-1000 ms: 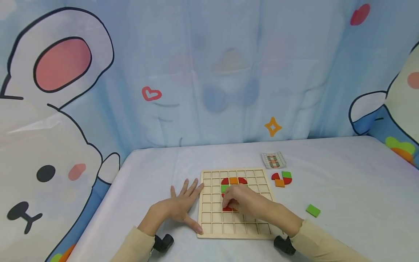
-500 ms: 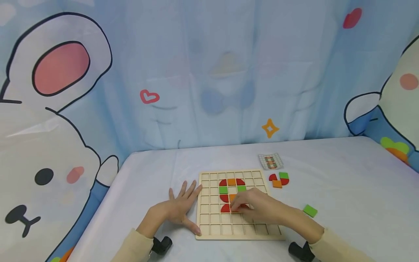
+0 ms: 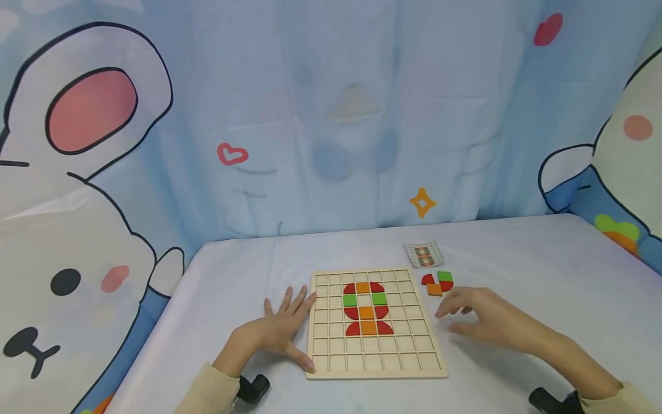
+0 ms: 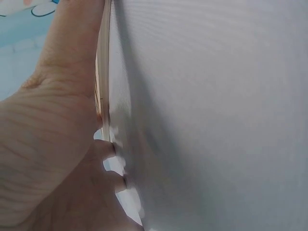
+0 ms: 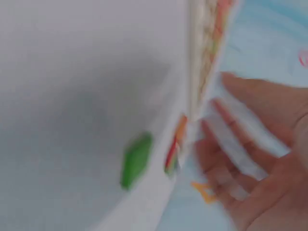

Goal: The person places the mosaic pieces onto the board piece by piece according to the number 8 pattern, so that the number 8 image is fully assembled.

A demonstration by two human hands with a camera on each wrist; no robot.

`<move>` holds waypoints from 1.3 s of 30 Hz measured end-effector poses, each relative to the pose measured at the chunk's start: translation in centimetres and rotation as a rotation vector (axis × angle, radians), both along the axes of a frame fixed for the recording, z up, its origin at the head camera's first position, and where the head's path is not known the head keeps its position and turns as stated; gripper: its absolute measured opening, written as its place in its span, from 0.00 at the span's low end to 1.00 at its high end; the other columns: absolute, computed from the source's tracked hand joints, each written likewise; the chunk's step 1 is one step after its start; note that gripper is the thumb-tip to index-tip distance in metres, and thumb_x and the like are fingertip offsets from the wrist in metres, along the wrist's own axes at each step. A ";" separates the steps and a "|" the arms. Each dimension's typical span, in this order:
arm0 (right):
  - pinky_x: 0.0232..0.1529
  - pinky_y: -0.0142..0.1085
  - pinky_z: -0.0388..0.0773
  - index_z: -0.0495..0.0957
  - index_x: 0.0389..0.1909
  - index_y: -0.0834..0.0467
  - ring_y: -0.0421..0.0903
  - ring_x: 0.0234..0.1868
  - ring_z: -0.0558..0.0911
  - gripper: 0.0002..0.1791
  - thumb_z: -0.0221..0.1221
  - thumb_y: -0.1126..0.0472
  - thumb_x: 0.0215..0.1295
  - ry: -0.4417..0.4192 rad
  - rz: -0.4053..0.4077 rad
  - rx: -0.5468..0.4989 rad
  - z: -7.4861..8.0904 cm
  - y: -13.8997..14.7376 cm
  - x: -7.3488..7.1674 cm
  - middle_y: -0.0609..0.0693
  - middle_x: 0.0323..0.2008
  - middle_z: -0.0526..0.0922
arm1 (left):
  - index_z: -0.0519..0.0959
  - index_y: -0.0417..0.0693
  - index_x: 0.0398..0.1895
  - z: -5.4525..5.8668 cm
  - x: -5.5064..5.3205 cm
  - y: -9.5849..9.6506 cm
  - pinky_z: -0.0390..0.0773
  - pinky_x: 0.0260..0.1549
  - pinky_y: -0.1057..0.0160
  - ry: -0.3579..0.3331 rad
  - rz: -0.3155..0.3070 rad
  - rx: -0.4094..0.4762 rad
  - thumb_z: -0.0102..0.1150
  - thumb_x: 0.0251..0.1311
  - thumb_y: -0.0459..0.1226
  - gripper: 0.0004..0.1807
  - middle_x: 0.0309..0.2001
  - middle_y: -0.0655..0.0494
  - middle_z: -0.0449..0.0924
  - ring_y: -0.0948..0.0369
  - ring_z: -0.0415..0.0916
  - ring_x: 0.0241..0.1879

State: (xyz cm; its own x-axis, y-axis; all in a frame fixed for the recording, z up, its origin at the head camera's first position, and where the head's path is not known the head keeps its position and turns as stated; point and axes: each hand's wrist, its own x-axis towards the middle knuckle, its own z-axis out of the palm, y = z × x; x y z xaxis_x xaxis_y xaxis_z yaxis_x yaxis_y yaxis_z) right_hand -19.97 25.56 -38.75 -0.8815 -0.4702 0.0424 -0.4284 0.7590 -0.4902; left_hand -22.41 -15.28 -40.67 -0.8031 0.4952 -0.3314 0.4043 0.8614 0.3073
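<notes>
A square wooden grid board (image 3: 326, 345) lies on the white table. On it, red rounded pieces (image 3: 353, 329), orange squares (image 3: 369, 327) and green squares (image 3: 379, 299) form a small block. My left hand (image 3: 281, 333) rests on the table with fingers spread, its thumb and a fingertip touching the board's left edge. Right of the board hovers my right hand (image 3: 486, 322), fingers loosely bent and holding nothing. Near its fingertips are a loose orange square (image 3: 435, 290), red rounded pieces (image 3: 427, 279) and a green square (image 3: 445, 276). The right wrist view shows another green square (image 5: 136, 161), hidden by my hand in the head view.
A small printed card (image 3: 424, 254) with a coloured grid pattern lies behind the loose pieces. A light-blue cartoon curtain (image 3: 341, 207) hangs along the table's back edge. Black wrist cameras (image 3: 253, 389) sit at both wrists.
My right hand has left the board and moved right, towards the loose pieces. An orange square and a red rounded piece now show in the block's front row. The left hand stays put.
</notes>
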 end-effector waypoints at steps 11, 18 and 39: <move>0.42 0.41 0.86 0.86 0.45 0.67 0.46 0.37 0.78 0.20 0.79 0.68 0.52 -0.265 -0.262 0.074 -0.6 3.5 -0.8 0.49 0.37 0.86 | 0.35 0.49 0.87 0.0 0.0 0.1 0.31 0.70 0.21 0.001 0.002 -0.016 0.80 0.48 0.59 0.75 0.85 0.44 0.27 0.41 0.21 0.82; 0.36 0.35 0.82 0.86 0.41 0.65 0.45 0.34 0.76 0.17 0.78 0.71 0.50 -0.261 -0.280 0.036 -0.9 3.8 -1.0 0.47 0.31 0.81 | 0.35 0.49 0.86 0.1 0.1 0.1 0.31 0.69 0.21 0.003 0.009 -0.022 0.80 0.48 0.59 0.76 0.85 0.43 0.27 0.41 0.21 0.82; 0.32 0.30 0.79 0.86 0.32 0.60 0.44 0.32 0.78 0.13 0.78 0.74 0.49 -0.118 -0.207 -0.015 -1.4 4.5 -0.2 0.44 0.29 0.84 | 0.34 0.48 0.86 -0.2 -0.1 0.1 0.28 0.68 0.21 -0.003 -0.005 0.002 0.80 0.47 0.59 0.76 0.85 0.44 0.25 0.41 0.19 0.82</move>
State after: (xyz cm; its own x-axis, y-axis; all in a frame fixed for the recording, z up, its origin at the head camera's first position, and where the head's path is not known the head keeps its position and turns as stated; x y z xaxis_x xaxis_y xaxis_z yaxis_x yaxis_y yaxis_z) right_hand -20.20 30.05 -40.17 -0.9583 -0.2790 -0.0615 -0.2032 0.8170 -0.5397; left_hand -22.52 -15.22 -40.82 -0.7997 0.4997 -0.3327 0.4074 0.8588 0.3107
